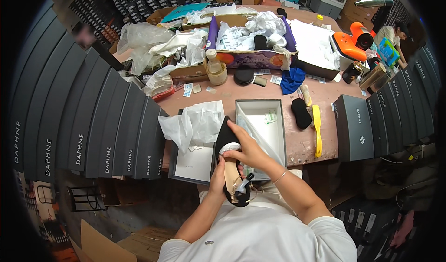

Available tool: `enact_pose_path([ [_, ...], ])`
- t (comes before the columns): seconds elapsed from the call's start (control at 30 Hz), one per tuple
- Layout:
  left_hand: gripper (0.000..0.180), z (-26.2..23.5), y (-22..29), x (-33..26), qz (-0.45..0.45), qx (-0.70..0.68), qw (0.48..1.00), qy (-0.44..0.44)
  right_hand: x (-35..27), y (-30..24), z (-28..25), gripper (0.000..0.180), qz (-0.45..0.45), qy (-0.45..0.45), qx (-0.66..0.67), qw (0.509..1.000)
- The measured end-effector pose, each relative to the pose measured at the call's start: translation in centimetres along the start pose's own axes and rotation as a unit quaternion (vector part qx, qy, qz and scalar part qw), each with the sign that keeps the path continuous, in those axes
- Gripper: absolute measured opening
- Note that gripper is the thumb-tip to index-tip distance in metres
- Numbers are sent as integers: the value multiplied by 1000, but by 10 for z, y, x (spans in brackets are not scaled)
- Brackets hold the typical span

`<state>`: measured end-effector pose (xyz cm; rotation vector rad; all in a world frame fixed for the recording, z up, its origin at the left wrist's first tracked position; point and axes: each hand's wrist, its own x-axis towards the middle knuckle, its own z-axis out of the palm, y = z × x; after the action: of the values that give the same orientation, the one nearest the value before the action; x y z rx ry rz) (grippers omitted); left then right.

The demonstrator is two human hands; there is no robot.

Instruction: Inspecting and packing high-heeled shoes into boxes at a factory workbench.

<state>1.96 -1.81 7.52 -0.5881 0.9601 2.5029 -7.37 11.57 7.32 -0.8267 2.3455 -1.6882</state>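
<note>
A black shoe [226, 136] with a tan insole lies between my hands, toe pointing away from me. My left hand [218, 178] holds it from below near the heel. My right hand [248, 148] presses a wad of white paper [229, 147] into the toe of the shoe. Just beyond stands an open grey shoe box [278, 122] with small packets inside. Its lid [179, 167] lies to the left, with crumpled white tissue paper [197, 122] on it.
Rows of dark shoe boxes [93, 132] stand at the left and more [371, 122] at the right. On the pink table [325, 99] lie a yellow brush [317, 127], a black pad [301, 112], a blue cloth [291, 80], a bottle [214, 67] and cardboard boxes of paper.
</note>
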Motion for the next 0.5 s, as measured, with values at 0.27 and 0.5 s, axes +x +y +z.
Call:
enact_pose_path([
  [0.27, 47, -53, 46, 41, -156, -323, 864, -354, -60, -9, -41, 50, 188, -180, -229, 938],
  [0.5, 55, -56, 44, 42, -171, -372, 819, -401, -72, 43, -8, 45, 169, -94, -318, 928],
])
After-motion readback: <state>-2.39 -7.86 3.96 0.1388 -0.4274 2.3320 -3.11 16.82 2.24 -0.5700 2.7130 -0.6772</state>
